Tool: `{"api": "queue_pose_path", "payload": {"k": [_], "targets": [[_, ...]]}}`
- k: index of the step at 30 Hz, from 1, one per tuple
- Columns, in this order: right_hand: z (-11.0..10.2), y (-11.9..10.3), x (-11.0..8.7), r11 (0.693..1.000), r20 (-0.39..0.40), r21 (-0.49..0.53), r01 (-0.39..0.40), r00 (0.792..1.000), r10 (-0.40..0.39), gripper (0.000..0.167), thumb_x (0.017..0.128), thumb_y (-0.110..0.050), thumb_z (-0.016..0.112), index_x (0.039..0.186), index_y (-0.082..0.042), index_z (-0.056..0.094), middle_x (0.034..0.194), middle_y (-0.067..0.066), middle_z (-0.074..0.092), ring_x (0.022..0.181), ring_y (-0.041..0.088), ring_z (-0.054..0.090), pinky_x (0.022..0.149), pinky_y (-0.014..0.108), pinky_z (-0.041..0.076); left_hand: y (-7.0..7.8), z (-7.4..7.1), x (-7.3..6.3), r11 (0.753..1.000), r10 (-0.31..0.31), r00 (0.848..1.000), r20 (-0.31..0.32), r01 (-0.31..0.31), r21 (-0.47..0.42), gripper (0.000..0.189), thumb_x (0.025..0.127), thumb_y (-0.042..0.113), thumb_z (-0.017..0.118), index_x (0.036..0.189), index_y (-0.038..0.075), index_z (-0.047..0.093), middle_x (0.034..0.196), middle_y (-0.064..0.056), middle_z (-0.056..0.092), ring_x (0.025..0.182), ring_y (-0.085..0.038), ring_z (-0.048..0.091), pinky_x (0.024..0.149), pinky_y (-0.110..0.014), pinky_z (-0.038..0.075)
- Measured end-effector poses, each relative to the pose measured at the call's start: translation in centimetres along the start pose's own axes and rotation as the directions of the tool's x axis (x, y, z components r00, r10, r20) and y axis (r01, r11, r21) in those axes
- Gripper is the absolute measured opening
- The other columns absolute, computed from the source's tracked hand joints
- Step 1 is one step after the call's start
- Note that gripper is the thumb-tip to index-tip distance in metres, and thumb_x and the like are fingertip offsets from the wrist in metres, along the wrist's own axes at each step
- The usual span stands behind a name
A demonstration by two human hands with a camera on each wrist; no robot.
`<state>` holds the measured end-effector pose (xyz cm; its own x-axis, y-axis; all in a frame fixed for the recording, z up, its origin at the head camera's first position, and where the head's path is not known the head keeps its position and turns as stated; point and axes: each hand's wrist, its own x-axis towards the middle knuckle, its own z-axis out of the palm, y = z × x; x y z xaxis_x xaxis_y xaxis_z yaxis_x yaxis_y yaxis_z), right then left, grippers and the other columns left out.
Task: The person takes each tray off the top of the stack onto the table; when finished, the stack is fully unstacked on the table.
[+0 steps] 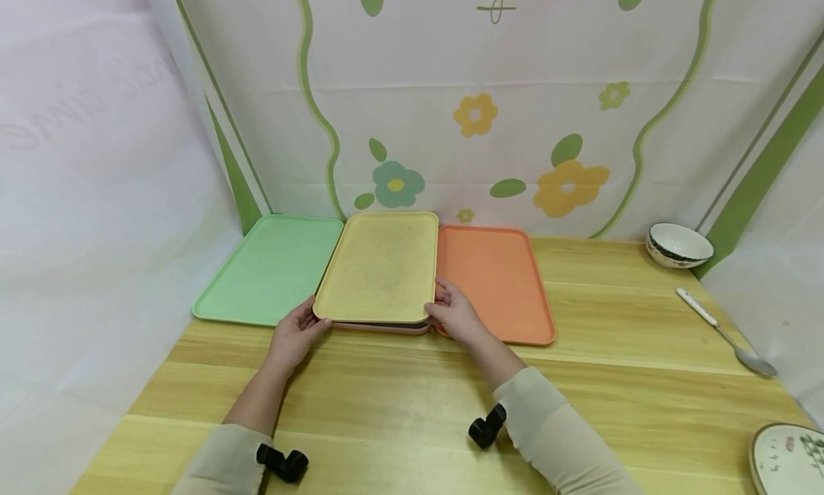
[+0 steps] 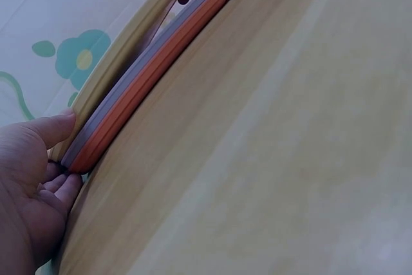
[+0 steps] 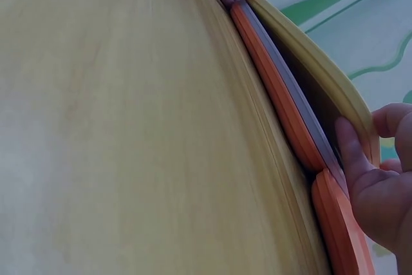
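A yellow tray tops a stack, its near edge raised off the trays below, more so toward the right. Beneath it show the rims of a greyish-purple tray and an orange-red tray. My left hand grips the yellow tray's near left corner, thumb on its rim and fingers lower at the stack's side. At the near right corner, my right hand pinches the yellow tray between thumb and fingers. The left wrist view shows a gap under the yellow rim.
A green tray lies left of the stack, an orange tray right of it. Farther right are a patterned bowl, a spoon and a round patterned dish at the table's edge. A printed cloth hangs behind.
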<state>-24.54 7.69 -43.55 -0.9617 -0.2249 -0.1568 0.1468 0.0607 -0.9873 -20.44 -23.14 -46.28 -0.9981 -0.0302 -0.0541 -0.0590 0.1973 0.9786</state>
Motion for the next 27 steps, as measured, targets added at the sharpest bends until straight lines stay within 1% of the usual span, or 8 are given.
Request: {"api": "queue_pose_path", "payload": {"k": [3,7,10,12,14,16,21,27], "targets": [[-0.1,0.1,0.0,1.000,-0.003,0.004,0.001,1.000,-0.001,0.070,0.095,0.002,0.055,0.156,-0.010,0.023,0.136,0.025,0.044,0.082,0.015,0.059,0.068,0.021,0.056,0.0,0.1,0.0,1.000,-0.003,1.000,-0.005,0.003,0.001,0.071,0.096,0.009,0.063,0.154,-0.002,0.024,0.156,-0.024,0.032,0.145,-0.032,0.034,0.089,0.004,0.040],[-0.5,0.2,0.0,0.998,-0.003,0.055,0.010,1.000,-0.010,0.070,0.095,0.003,0.054,0.156,-0.011,0.024,0.135,0.025,0.045,0.082,0.014,0.058,0.070,0.021,0.057,0.0,0.1,0.0,1.000,-0.006,1.000,-0.004,0.006,0.007,0.072,0.095,0.008,0.064,0.153,-0.002,0.025,0.156,-0.023,0.033,0.144,-0.032,0.035,0.093,0.000,0.041],[-1.0,0.2,0.0,0.995,0.000,0.091,0.026,1.000,-0.026,0.069,0.095,0.003,0.053,0.156,-0.009,0.023,0.133,0.026,0.047,0.082,0.012,0.060,0.072,0.023,0.059,0.0,0.1,0.1,1.000,-0.001,1.000,0.002,0.001,0.016,0.074,0.093,0.006,0.065,0.153,-0.003,0.023,0.157,-0.024,0.030,0.145,-0.033,0.033,0.105,-0.013,0.042],[-1.5,0.1,-0.2,0.994,0.006,0.104,0.036,0.999,-0.037,0.069,0.096,0.003,0.052,0.157,-0.008,0.022,0.134,0.026,0.048,0.082,0.010,0.061,0.075,0.024,0.059,0.0,0.0,0.1,1.000,0.001,1.000,0.001,-0.001,0.028,0.075,0.092,0.003,0.066,0.153,-0.004,0.023,0.157,-0.024,0.029,0.145,-0.034,0.032,0.112,-0.024,0.038],[-2.0,-0.2,-0.5,0.991,0.013,0.122,0.047,0.999,-0.049,0.069,0.096,0.003,0.051,0.157,-0.007,0.021,0.134,0.026,0.049,0.083,0.009,0.062,0.077,0.026,0.059,0.1,0.0,0.1,0.999,0.003,1.000,0.001,-0.003,0.045,0.074,0.092,0.002,0.065,0.153,-0.005,0.022,0.157,-0.025,0.028,0.146,-0.035,0.031,0.115,-0.033,0.035],[-2.6,-0.7,-0.9,0.988,0.017,0.145,0.054,0.998,-0.057,0.069,0.096,0.004,0.051,0.157,-0.007,0.021,0.133,0.024,0.049,0.085,0.008,0.062,0.079,0.026,0.059,0.3,0.0,0.0,0.998,-0.001,1.000,0.000,0.001,0.063,0.073,0.093,0.001,0.064,0.153,-0.005,0.022,0.157,-0.026,0.028,0.145,-0.036,0.032,0.116,-0.038,0.033],[-4.2,-2.1,-2.0,0.980,0.038,0.179,0.087,0.995,-0.095,0.069,0.096,0.003,0.051,0.157,-0.007,0.020,0.125,0.010,0.054,0.088,0.006,0.064,0.082,0.026,0.059,0.5,0.2,-0.1,0.996,0.005,1.000,-0.014,-0.003,0.092,0.070,0.093,0.001,0.063,0.151,-0.008,0.025,0.155,-0.028,0.031,0.143,-0.038,0.034,0.114,-0.038,0.036],[-7.1,-3.3,-3.3,0.964,0.073,0.203,0.172,0.979,-0.190,0.068,0.097,0.006,0.046,0.157,-0.002,0.015,0.111,-0.006,0.060,0.090,0.006,0.065,0.080,0.024,0.059,0.2,0.4,0.1,0.995,0.009,1.000,-0.030,-0.006,0.100,0.068,0.092,0.001,0.064,0.150,-0.008,0.029,0.152,-0.029,0.035,0.142,-0.037,0.037,0.112,-0.034,0.038]]}}
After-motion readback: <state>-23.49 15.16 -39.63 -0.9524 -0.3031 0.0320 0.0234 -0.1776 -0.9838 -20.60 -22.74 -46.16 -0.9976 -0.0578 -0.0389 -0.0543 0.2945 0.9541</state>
